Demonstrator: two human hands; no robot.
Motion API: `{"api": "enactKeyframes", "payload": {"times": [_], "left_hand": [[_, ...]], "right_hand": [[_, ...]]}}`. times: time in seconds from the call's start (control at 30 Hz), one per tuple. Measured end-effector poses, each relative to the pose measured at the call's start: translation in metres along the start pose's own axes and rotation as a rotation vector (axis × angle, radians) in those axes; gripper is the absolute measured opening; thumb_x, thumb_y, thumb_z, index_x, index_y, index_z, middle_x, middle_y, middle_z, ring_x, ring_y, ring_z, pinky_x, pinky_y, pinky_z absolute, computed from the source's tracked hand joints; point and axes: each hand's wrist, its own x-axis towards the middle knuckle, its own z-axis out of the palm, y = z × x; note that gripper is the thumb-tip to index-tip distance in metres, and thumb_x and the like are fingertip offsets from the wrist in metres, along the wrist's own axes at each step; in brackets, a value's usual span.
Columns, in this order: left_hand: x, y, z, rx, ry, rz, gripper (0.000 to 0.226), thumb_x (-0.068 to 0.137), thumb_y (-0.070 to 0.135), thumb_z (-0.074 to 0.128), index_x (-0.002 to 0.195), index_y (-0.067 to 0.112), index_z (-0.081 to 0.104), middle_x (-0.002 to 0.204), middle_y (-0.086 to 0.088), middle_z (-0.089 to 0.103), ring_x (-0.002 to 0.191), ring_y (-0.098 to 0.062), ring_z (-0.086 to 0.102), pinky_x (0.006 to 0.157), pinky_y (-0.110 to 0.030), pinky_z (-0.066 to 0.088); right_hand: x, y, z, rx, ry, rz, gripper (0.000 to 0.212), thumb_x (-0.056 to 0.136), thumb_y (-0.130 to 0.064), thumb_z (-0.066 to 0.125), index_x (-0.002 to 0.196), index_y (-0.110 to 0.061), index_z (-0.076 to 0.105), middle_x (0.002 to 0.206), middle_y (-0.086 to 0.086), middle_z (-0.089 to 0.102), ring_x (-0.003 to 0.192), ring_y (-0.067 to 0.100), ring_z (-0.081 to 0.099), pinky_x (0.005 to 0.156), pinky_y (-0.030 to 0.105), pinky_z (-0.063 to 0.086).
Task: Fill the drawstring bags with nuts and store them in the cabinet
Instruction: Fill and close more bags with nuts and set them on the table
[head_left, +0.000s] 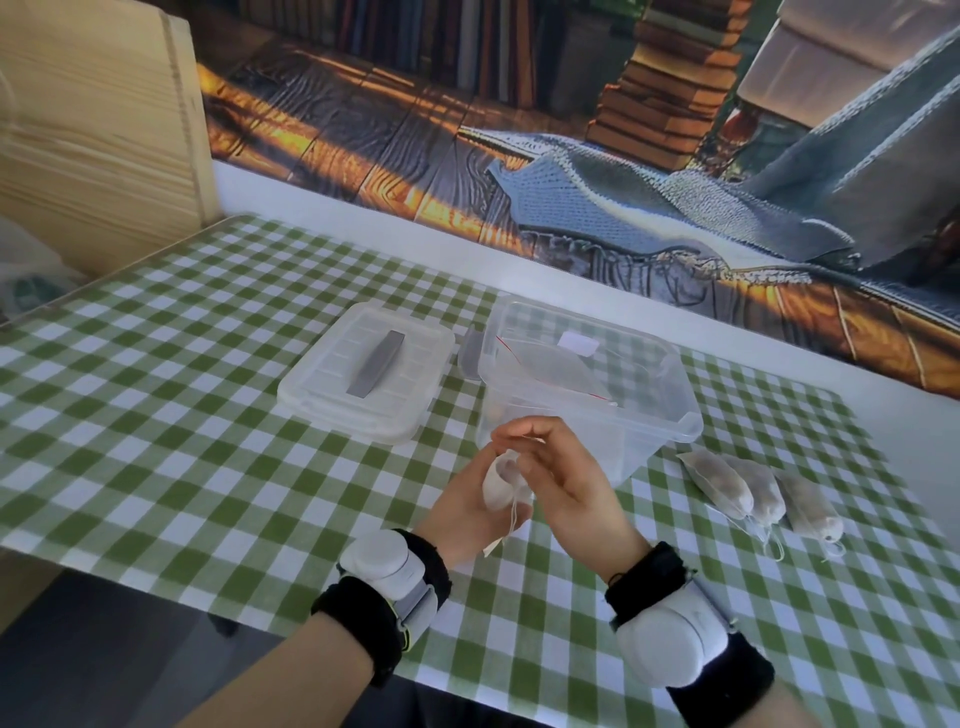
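step: bagging — left hand (462, 504) grips drawstring bag (496, 483) above near bench (208, 415); right hand (566, 483) fingers (540, 430) pinch its mouth | next: likely cinch cord; lay beside filled bags (753, 493) right

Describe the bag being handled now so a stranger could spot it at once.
On the green checked table, look just in front of the clear plastic box. The small white drawstring bag sits in the left hand while the right hand pinches its top. Unlike the three filled bags lying on the cloth to the right, it is held up.
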Motion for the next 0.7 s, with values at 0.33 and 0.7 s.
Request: {"api": "enactKeyframes", "payload": {"times": [0.33,0.7], "left_hand": [[-0.004,0.006,0.001,-0.051,0.002,0.036,0.030,0.082,0.009,0.069,0.106,0.020,0.053,0.092,-0.002,0.064,0.082,-0.009,0.061,0.073,-0.025,0.051],[0.000,0.001,0.003,0.008,-0.035,-0.001,0.030,0.075,0.011,0.070,0.092,0.027,0.051,0.077,0.007,0.054,0.067,-0.001,0.054,0.060,-0.019,0.046]], "right_hand": [[0.009,-0.003,0.004,-0.312,0.147,0.085,0.036,0.080,-0.005,0.065,0.090,-0.036,0.052,0.092,-0.015,0.057,0.083,0.000,0.055,0.073,0.009,0.045],[0.021,-0.019,-0.009,-0.399,0.281,-0.021,0.026,0.083,0.002,0.058,0.085,-0.024,0.058,0.078,-0.009,0.059,0.070,0.002,0.054,0.060,0.007,0.041]]}}
